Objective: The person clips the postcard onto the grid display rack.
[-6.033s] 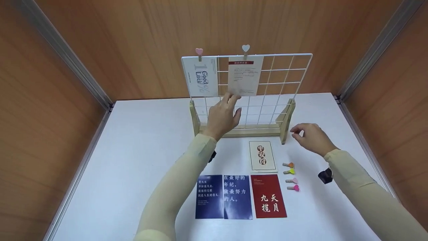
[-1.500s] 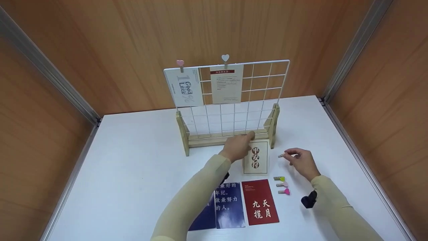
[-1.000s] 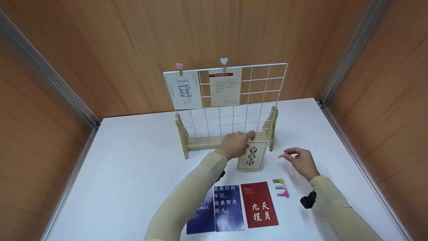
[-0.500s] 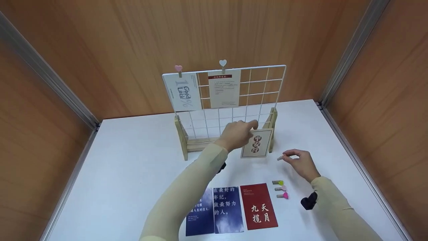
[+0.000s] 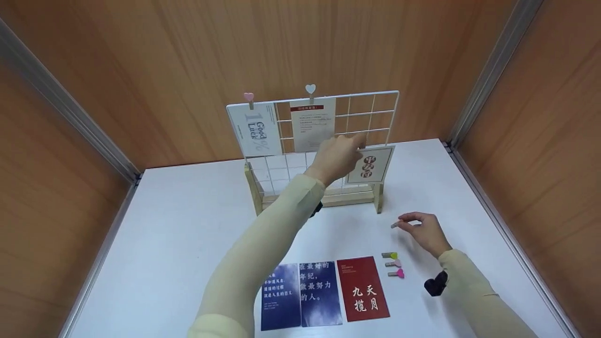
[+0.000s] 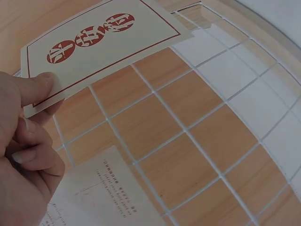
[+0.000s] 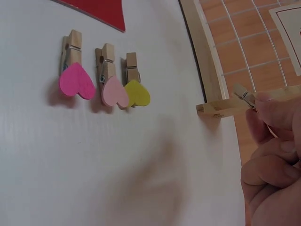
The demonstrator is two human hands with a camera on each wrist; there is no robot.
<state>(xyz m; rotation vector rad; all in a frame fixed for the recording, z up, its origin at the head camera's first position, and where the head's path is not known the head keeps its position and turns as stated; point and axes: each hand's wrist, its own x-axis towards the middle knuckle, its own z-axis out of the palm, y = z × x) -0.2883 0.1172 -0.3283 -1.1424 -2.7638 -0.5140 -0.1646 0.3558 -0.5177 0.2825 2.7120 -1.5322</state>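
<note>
My left hand (image 5: 335, 158) pinches a cream card (image 5: 371, 165) with red round characters by its corner, thumb on its face in the left wrist view. It holds the card in front of the right part of a white wire grid rack (image 5: 366, 94). Lower down, my right hand (image 5: 425, 232) pinches a small wooden clothespin (image 7: 241, 92) between thumb and fingers, just above the table; its far end is hidden. On the rack hang a "Good Luck" card (image 5: 256, 129) under a pink heart clothespin (image 5: 249, 97) and a text card (image 5: 310, 123) under a white heart clothespin (image 5: 310, 88).
Two blue cards (image 5: 280, 305) (image 5: 321, 307) and a red card (image 5: 364, 277) lie in a row at the front. Beside them are yellow (image 7: 136, 94), light pink (image 7: 114, 92) and bright pink (image 7: 76, 81) heart clothespins. The rack stands on a wooden base (image 5: 350, 199).
The left hand let go of the text card area, took the cream card off the table and raised it to the rack. The right hand picked up the orange heart clothespin.
</note>
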